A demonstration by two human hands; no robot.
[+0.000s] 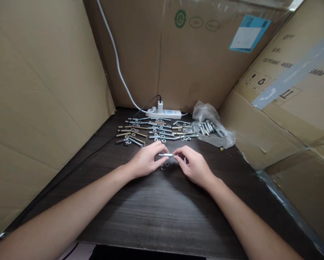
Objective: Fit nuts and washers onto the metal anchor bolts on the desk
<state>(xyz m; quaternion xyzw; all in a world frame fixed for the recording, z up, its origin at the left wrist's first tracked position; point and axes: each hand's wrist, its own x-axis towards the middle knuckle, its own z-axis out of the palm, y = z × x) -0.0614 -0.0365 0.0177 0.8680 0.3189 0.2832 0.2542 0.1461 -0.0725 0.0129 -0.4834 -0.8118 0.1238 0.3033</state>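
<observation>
Between my two hands a silver expansion bolt [165, 155] lies level, just above the dark table. My left hand [148, 158] pinches its left end between thumb and fingers. At the other end, the thumb and fingertips of my right hand [193, 164] close on the bolt's tip; whether a small nut is there too is too small to tell. Below the bolt, a washer [163, 167] and a second small ring [167, 164] rest on the tabletop. Beyond my hands, several bolts [162, 134] in silver and brass tones lie in rows, with nuts and washers among them.
A clear plastic bag [205, 112] holding several silver bolts [207, 127] is at the back right. Behind the rows sits a white power strip [165, 114] with a plugged-in charger [160, 106]. Cardboard walls [140, 54] enclose the dark table [151, 209]. A black cable [88, 159] runs along the left.
</observation>
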